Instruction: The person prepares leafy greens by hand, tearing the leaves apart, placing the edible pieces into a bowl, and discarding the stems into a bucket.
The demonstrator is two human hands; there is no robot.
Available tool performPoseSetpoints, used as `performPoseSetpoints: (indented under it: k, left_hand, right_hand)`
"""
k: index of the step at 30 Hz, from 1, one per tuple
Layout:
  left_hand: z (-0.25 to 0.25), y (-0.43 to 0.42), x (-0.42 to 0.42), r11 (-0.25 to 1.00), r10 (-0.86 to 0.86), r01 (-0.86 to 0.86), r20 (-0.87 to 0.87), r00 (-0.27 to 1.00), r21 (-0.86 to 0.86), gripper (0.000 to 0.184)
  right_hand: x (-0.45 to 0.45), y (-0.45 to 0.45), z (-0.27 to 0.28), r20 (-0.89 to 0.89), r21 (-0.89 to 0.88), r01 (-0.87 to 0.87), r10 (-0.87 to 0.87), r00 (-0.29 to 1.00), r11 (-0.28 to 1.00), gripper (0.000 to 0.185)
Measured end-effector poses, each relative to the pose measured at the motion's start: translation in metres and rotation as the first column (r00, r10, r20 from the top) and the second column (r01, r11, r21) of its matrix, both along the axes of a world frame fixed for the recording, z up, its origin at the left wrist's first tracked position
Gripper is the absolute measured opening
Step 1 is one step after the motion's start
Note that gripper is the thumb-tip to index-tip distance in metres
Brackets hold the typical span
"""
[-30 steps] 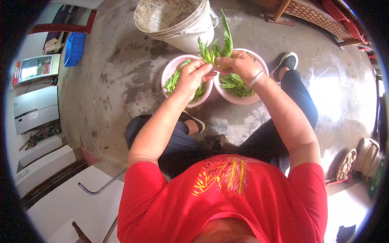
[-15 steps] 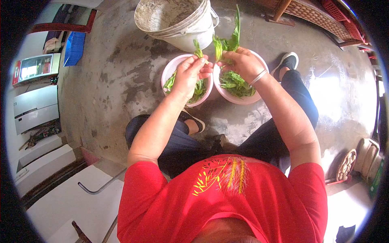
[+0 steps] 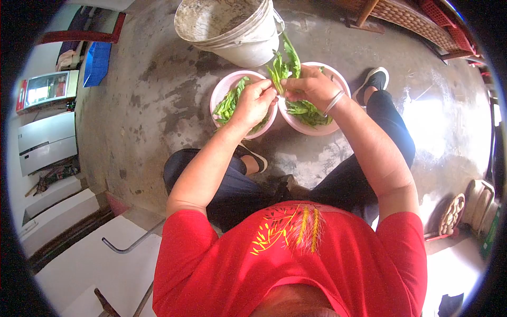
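Note:
Bright leafy greens (image 3: 289, 59) stand up from my right hand (image 3: 315, 90), whose fingers are closed around their lower stems. My left hand (image 3: 253, 104) is closed in a pinch at the base of the same greens, its fingertips meeting those of the right. Below the left hand sits a pink basket (image 3: 215, 94) holding loose green leaves (image 3: 228, 105). Under the right hand is a second pink basket (image 3: 343, 84), also with leaves (image 3: 309, 113) in it. The hands hide part of both baskets.
A stained white bucket (image 3: 248, 50) with a wire handle stands just beyond the baskets on the concrete floor (image 3: 137, 105). My shoes (image 3: 377, 79) flank the baskets. Woven furniture (image 3: 406, 21) is at the upper right, a bent metal tube (image 3: 124, 249) at the lower left.
My left hand held a separate small green piece; that piece no longer shows in it. The hand has come to the base of the right hand's greens, which have tilted and lowered.

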State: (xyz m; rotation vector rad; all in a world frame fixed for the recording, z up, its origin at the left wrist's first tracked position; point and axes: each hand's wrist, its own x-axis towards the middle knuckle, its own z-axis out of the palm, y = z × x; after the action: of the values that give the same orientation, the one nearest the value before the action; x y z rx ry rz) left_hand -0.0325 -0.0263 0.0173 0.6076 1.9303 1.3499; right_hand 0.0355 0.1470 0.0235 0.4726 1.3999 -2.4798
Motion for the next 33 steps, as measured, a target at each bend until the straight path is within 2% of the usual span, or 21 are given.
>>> performPoseSetpoints:
  k: [1, 4, 7, 10, 13, 16, 19, 20, 22, 25, 28, 31, 33]
  left_hand:
    - [0.001, 0.000, 0.000, 1.000, -0.004, 0.004, -0.022, 1.000, -0.011, 0.020]
    - [0.008, 0.002, 0.001, 0.996, 0.052, -0.060, 0.118, 0.992, 0.062, 0.019]
    - [0.012, 0.002, 0.000, 0.982, 0.156, -0.183, 0.332, 0.930, 0.050, 0.019]
    - [0.018, 0.002, 0.001, 0.989, 0.108, -0.139, 0.424, 0.899, 0.045, 0.020]
    - [0.010, 0.001, 0.001, 0.998, 0.034, -0.046, 0.285, 0.958, 0.037, 0.020]
    - [0.010, 0.000, 0.002, 0.998, 0.063, -0.066, 0.228, 0.972, 0.006, 0.021]
    - [0.009, 0.002, 0.005, 0.999, -0.031, 0.031, 0.020, 0.999, -0.038, 0.024]
    - [0.010, 0.003, 0.007, 0.995, -0.051, 0.045, -0.067, 0.996, -0.092, 0.024]
    - [0.011, 0.004, 0.010, 0.978, -0.105, 0.058, -0.234, 0.966, -0.200, 0.025]
    - [0.014, 0.004, 0.014, 0.978, -0.162, 0.068, -0.512, 0.844, -0.197, 0.025]
    - [0.018, 0.005, 0.016, 0.973, -0.145, 0.031, -0.502, 0.853, -0.229, 0.022]
    - [0.017, 0.007, 0.016, 0.989, -0.076, 0.005, -0.479, 0.875, -0.147, 0.020]
    - [0.013, 0.007, 0.015, 0.994, -0.089, 0.105, -0.519, 0.850, 0.002, 0.020]
  right_hand:
    - [0.000, 0.001, -0.001, 0.006, -0.019, -0.019, 0.019, 1.000, 1.000, 0.019]
    - [0.002, 0.003, -0.001, -0.037, -0.104, -0.054, 0.050, 0.998, 0.993, 0.018]
    - [-0.001, 0.005, -0.007, -0.069, -0.136, 0.026, -0.036, 0.997, 0.990, 0.018]
    - [-0.002, 0.005, -0.008, -0.032, -0.138, 0.109, -0.114, 0.993, 0.984, 0.018]
    - [-0.001, 0.004, -0.006, -0.036, -0.127, 0.096, -0.101, 0.994, 0.987, 0.018]
    - [0.000, 0.002, -0.002, -0.086, -0.060, 0.031, -0.036, 0.996, 0.998, 0.023]
    - [-0.001, 0.001, -0.006, -0.143, 0.097, -0.023, 0.037, 0.989, 0.995, 0.028]
    - [-0.002, 0.001, -0.008, -0.114, 0.162, -0.034, 0.053, 0.992, 0.986, 0.027]
    - [-0.004, 0.000, -0.008, -0.054, 0.288, -0.060, 0.078, 0.995, 0.956, 0.029]
    - [0.000, -0.002, 0.004, -0.053, 0.379, -0.041, 0.066, 0.996, 0.924, 0.028]
    - [0.000, -0.003, 0.002, -0.016, 0.269, -0.074, 0.081, 0.997, 0.960, 0.026]
    - [0.002, -0.004, 0.010, -0.038, 0.119, -0.030, 0.035, 0.999, 0.992, 0.022]
    - [0.002, -0.006, 0.005, -0.038, 0.000, 0.018, -0.018, 0.999, 1.000, 0.020]
